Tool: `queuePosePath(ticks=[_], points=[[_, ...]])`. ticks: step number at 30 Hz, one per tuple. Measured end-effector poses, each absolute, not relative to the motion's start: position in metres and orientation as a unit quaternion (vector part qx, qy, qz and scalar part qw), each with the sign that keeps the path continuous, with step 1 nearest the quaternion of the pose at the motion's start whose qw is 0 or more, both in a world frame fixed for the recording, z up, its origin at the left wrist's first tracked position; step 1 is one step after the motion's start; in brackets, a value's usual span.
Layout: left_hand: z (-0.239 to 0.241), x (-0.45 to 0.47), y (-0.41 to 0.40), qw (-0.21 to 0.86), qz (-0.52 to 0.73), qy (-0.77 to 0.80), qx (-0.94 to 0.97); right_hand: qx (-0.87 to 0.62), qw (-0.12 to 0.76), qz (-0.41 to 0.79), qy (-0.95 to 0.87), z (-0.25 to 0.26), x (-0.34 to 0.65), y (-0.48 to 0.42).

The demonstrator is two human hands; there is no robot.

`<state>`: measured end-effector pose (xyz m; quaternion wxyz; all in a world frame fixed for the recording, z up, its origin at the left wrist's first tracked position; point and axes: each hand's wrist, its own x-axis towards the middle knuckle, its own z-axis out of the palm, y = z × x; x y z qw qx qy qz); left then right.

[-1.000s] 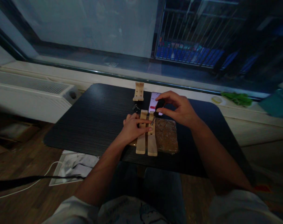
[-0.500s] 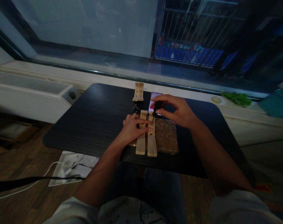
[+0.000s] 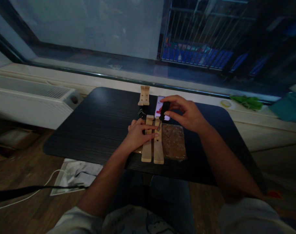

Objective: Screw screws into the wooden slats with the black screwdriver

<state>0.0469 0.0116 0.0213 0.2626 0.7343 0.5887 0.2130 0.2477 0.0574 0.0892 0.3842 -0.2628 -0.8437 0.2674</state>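
My right hand (image 3: 184,112) is closed around the black handle of a screwdriver (image 3: 165,110). Its metal shaft points down at the right one of two pale wooden pieces (image 3: 159,152), near a hole in it. My left hand (image 3: 138,133) reaches over the left wooden piece (image 3: 146,152); thumb and forefinger stretch onto the right piece, apart, on either side of the screwdriver's tip. Whether a screw sits under the tip is too small to tell. Both pieces lie side by side across a brown, plastic-wrapped slab (image 3: 174,141).
Two more wooden pieces (image 3: 144,96) stand at the back of the dark table (image 3: 89,120). Some small metal parts (image 3: 141,112) lie in front of them. A lit phone (image 3: 159,105) is behind the screwdriver. Lemon (image 3: 225,103) and green leaves (image 3: 246,102) rest on the windowsill.
The screwdriver and the fingers of my right hand have turned slightly, showing more of the handle. My left hand stays where it was on the wooden pieces.
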Motion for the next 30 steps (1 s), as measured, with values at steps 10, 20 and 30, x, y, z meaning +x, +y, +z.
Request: queuePosePath(ticks=[10, 20, 30], points=[[0.023, 0.048, 0.011, 0.256, 0.2, 0.597, 0.733, -0.291, 0.389, 0.247, -0.838, 0.085, 0.247, 0.059], [0.02, 0.047, 0.012, 0.256, 0.208, 0.592, 0.735, -0.293, 0.37, 0.257, -0.843, 0.088, 0.245, 0.055], [0.022, 0.048, 0.011, 0.26, 0.208, 0.588, 0.737, -0.226, 0.346, 0.287, -0.864, 0.096, 0.251, 0.056]])
